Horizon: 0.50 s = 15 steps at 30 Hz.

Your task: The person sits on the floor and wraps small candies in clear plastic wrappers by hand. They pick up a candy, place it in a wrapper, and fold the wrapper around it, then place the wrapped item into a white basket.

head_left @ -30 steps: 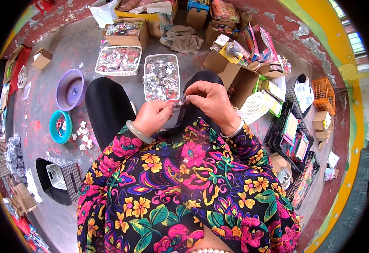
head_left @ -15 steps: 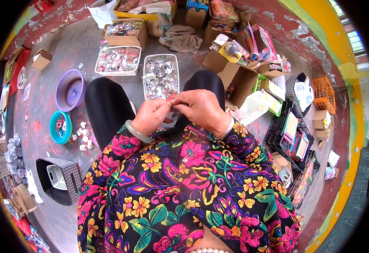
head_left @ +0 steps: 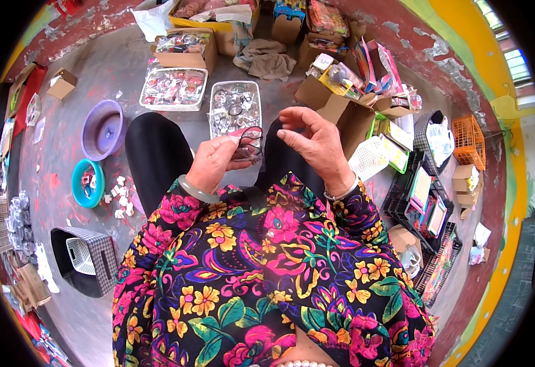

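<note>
My left hand [head_left: 213,162] is closed, its thumb and fingers pinching a small clear packet with black loops [head_left: 252,147]. A pinkish piece shows at the packet's upper edge; what the loops are is too small to tell. To the right of the packet, my right hand [head_left: 313,144] is raised with its fingers apart and nothing in them. Just beyond my hands, between my knees, stands a white plastic basket [head_left: 235,84] of small clear packets, some with black rings. A second white basket [head_left: 172,108] of similar packets lies to its left.
On the left are a purple basin [head_left: 88,131], a teal basin [head_left: 76,183], white scraps [head_left: 120,199] and a checked bin [head_left: 105,263]. Cardboard boxes [head_left: 347,116], black crates [head_left: 423,238] and an orange crate [head_left: 468,140] crowd the right. A grey cloth [head_left: 264,60] lies ahead.
My hands were together, fingers meeting at a small item. Now the right hand has moved away to the right and opened, and the packet with black loops shows in my left hand.
</note>
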{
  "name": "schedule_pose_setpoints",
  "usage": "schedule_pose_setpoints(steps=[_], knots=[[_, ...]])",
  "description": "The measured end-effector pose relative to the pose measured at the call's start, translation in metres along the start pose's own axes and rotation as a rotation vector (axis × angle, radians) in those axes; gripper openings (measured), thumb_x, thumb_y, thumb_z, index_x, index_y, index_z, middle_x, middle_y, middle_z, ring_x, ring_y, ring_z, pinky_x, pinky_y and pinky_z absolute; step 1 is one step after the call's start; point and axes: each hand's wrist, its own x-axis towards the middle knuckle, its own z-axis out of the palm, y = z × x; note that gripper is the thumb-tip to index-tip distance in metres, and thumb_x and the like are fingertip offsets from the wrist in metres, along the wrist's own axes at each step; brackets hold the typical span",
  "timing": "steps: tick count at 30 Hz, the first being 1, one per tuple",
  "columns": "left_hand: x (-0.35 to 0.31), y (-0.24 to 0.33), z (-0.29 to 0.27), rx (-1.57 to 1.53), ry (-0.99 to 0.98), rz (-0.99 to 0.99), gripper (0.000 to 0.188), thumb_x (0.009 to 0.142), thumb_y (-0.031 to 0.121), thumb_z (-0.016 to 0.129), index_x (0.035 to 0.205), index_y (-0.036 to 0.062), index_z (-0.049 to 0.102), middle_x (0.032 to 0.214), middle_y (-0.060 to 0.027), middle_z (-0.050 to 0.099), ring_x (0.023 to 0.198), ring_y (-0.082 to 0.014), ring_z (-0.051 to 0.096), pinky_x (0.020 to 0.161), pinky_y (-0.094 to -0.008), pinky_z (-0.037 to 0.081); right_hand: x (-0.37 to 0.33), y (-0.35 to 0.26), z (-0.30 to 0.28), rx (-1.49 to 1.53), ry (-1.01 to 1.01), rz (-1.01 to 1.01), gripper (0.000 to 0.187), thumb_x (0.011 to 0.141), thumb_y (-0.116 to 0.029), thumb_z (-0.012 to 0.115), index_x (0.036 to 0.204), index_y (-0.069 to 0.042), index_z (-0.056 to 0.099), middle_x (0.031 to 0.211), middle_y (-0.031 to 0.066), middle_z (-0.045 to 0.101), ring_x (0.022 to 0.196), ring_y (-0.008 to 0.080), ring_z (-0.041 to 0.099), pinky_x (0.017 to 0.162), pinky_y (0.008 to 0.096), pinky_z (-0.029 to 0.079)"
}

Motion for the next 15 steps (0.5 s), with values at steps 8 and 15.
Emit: schedule_pose_setpoints(steps=[8,15], knots=[[-0.001,-0.001,0.001,0.085,-0.075,0.039,0.035,0.095,0.021,0.036,0.116,-0.0031,0.050,0.102,-0.0115,0.061,0.090,-0.0195,0.062,0.077,-0.0291,0.051,-0.010,0.002,0.011,-0.134,-0.017,-0.132,0.020,0.071,-0.006,0.067,0.091,-0.007,0.064,0.105,0.0099,0.056,0.084,0.0183,0.057,0.072,0.0286,0.047],[-0.006,0.001,0.007,0.080,-0.105,0.074,0.032,0.093,0.017,0.040,0.115,-0.0026,0.052,0.099,-0.0079,0.060,0.089,-0.0148,0.060,0.075,-0.0260,0.051,-0.010,0.009,0.017,-0.192,-0.014,-0.214,0.015,0.069,-0.006,0.065,0.084,-0.007,0.067,0.105,0.0120,0.057,0.098,0.0279,0.052,0.082,0.0338,0.043]])
